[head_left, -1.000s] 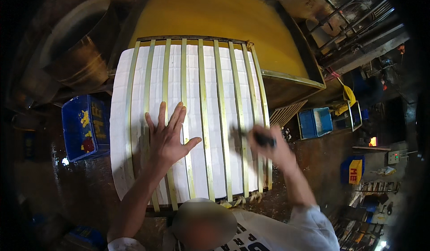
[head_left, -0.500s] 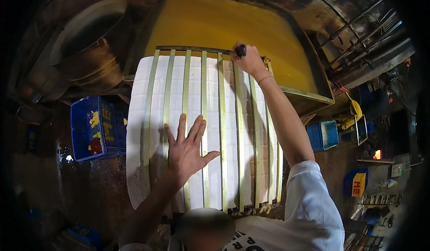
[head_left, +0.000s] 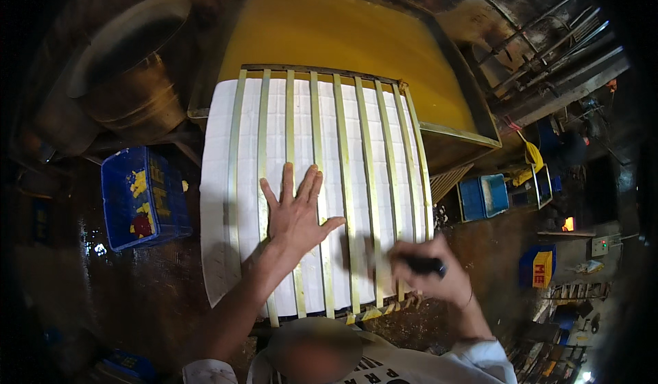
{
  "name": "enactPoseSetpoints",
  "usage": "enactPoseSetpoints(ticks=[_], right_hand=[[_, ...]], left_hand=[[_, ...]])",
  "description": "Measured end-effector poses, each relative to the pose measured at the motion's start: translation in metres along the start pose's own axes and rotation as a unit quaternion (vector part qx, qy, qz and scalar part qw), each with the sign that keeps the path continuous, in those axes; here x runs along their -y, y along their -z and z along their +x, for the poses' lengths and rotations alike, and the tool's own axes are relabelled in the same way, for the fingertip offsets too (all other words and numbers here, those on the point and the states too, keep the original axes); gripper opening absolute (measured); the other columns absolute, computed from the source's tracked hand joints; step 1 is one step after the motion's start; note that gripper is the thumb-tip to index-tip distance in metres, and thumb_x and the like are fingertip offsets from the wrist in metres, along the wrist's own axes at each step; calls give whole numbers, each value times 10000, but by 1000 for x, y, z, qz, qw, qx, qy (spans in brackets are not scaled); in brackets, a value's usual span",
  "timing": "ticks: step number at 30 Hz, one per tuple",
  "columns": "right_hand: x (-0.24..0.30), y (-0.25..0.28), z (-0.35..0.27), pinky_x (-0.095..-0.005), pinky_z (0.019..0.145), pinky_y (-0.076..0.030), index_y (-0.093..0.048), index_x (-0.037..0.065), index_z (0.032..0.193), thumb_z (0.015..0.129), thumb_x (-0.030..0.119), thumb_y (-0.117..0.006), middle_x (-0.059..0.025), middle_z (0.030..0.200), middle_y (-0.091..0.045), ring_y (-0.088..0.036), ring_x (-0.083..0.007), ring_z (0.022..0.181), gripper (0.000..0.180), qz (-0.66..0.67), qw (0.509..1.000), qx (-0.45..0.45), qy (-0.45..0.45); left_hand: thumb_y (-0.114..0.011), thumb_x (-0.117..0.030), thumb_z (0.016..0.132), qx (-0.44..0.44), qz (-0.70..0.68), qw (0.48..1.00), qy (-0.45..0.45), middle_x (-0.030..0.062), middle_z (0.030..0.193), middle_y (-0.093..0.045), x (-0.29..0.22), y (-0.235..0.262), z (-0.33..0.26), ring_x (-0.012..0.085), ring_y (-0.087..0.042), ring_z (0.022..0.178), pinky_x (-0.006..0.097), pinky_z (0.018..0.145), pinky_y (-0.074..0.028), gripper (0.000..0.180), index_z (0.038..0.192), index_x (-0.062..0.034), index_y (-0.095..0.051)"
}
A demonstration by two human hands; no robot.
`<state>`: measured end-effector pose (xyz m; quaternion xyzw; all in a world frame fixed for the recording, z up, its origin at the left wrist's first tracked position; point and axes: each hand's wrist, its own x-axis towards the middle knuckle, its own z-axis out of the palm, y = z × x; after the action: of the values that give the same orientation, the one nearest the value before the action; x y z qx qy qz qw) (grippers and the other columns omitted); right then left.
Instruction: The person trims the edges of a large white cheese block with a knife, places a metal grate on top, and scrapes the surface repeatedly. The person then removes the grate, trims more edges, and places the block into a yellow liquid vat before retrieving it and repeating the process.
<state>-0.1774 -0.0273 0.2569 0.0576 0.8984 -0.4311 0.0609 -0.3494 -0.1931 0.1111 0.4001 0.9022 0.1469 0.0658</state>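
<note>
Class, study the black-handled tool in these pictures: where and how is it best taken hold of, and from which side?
Probably by its black handle, wrapped in the right hand, coming from the person's right: the handle's blunt end faces right, while the other end, too blurred to make out, seems to point left over the pale slats.

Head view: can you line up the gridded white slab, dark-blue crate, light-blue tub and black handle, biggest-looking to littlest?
1. Gridded white slab
2. Dark-blue crate
3. Light-blue tub
4. Black handle, partly covered

Real sizes may differ with nearness to the camera.
</note>
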Motion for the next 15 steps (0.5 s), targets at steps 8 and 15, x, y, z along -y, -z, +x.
enactPoseSetpoints(ticks=[8, 15], right_hand=[[-102, 78, 315, -438, 645, -529, -619, 24, 861, 784, 171, -688, -196, 781, -686, -648, -415, 713, 180, -282, 912, -270, 127], [-42, -30, 132, -442, 575, -493, -556, 61, 812, 788, 229, -687, -146, 652, -610, -618, -363, 587, 215, -88, 990, -95, 50]], left_hand=[[-448, -762, 856, -13, -2, 999, -46, 51, 1623, -234, -21, 0, 2, 398, -47, 1498, 759, 1093, -19, 996, 1527, -39, -312], [-388, -612, 970, -45, -7, 999, 7, 47, 1611, -265, 15, -6, -7, 403, -100, 1488, 763, 1090, -40, 784, 1510, -47, -349]])
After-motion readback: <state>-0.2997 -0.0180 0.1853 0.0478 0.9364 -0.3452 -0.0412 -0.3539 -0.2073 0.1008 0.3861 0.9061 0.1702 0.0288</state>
